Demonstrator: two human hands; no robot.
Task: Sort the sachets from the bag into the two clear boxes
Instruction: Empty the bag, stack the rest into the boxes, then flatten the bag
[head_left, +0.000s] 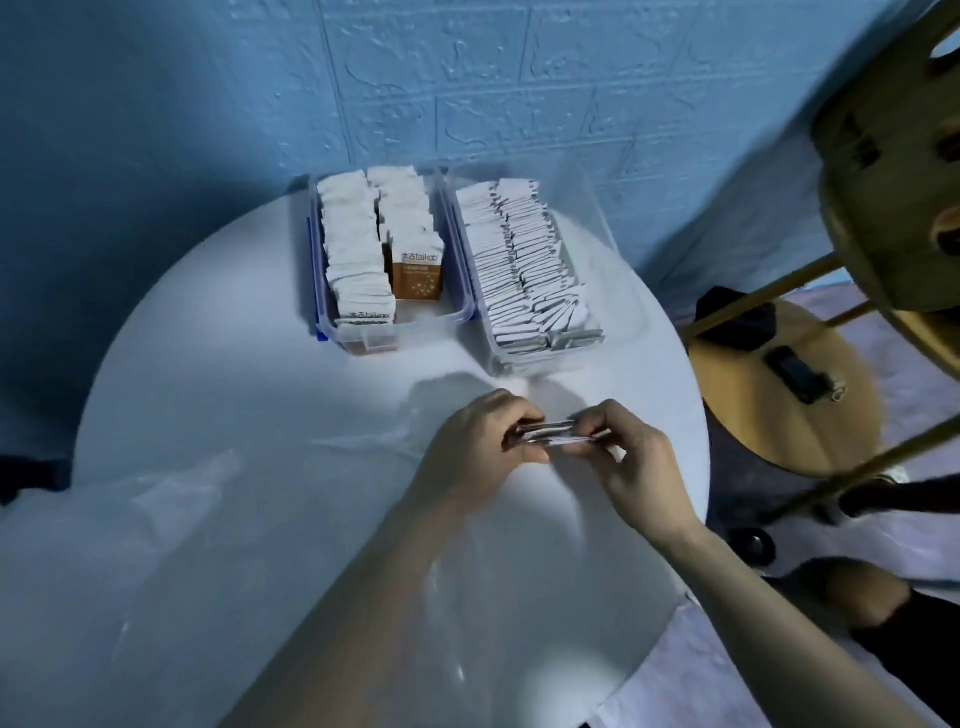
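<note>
Both hands meet over the near middle of the round white desk (218, 395), sharing a small stack of sachets (553, 435). The left hand (483, 441) pinches one end with curled fingers and the right hand (618, 447) pinches the other, probably squaring the stack's edges so it will slide into a row in one go. The stack is blurred, so I cannot tell which kind it is.

The two clear boxes sit side by side at the far edge, against the blue wall. The left box (470, 306), with blue clips, holds two rows of upright white-and-brown sachets; the front ones read "taikoo". The right box (605, 228) holds rows of thin white sachets packed on edge, their print too small to read. Standing them on edge fits more in and keeps the fronts visible.

The emptied-looking clear bag (156, 519) lies slack across the near left of the desk, within easy reach.
</note>
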